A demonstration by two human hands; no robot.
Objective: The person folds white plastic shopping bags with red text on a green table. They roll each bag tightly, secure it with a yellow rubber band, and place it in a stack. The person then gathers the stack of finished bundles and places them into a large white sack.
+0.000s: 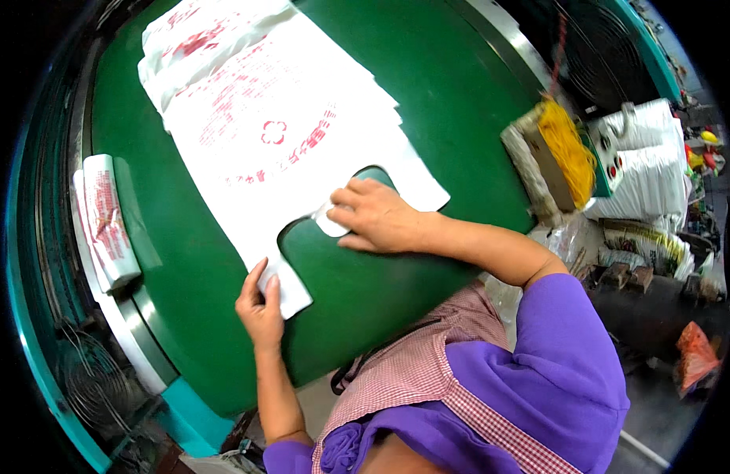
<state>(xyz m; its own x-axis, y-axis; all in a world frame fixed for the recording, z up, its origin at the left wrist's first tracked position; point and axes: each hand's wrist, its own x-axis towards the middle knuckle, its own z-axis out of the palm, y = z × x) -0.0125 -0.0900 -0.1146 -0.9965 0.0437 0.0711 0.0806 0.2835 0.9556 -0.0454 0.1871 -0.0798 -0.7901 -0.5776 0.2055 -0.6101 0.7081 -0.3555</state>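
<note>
A stack of white plastic T-shirt bags (238, 182) with red print lies on the green work surface, its handle ends toward me. My right hand (373, 217) is closed over the white middle tab (331, 223) between the two handles; part of the tab shows below its fingers. My left hand (260, 308) is at the near left handle (292, 288). Its thumb rests on the plastic and the fingers lie along the outer edge, taking that edge between them. The undersides of the fingers are hidden.
The green surface (459, 103) has metal rails at both sides. Rolled printed bags (110, 225) lie on its left edge. On the right stand a box of yellow ties or strips (566, 150), a control box with buttons (612, 166) and piled white bags (645, 182).
</note>
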